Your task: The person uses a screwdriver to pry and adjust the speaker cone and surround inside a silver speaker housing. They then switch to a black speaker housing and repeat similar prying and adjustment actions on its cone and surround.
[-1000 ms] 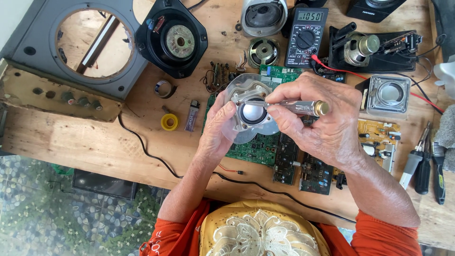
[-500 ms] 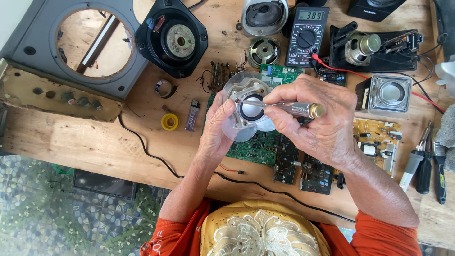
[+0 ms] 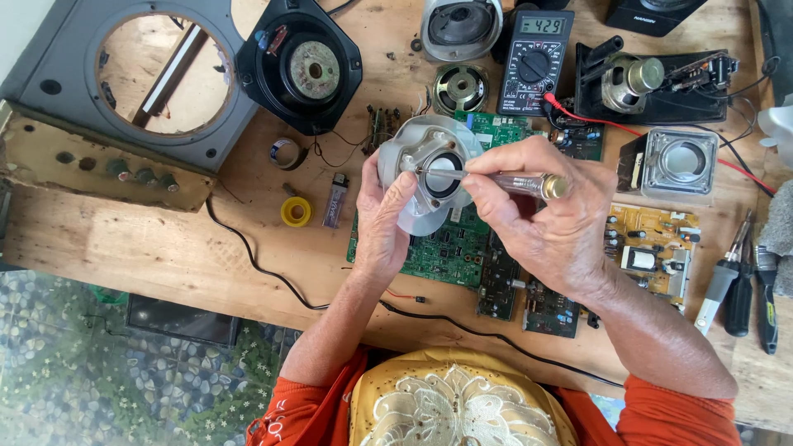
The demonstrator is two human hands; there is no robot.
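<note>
Left hand (image 3: 387, 221) grips small speaker (image 3: 428, 169) from left, fingers wrapped on rim, held above green circuit board (image 3: 442, 248). Right hand (image 3: 545, 219) fingers pinched closed on screwdriver (image 3: 504, 180), clear handle, tip touching speaker frame near centre. Multimeter (image 3: 535, 59) on wooden table (image 3: 149, 239) behind.

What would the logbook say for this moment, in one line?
left hand: holds small speaker | right hand: holds screwdriver, tip on speaker frame | below: green circuit board
</note>
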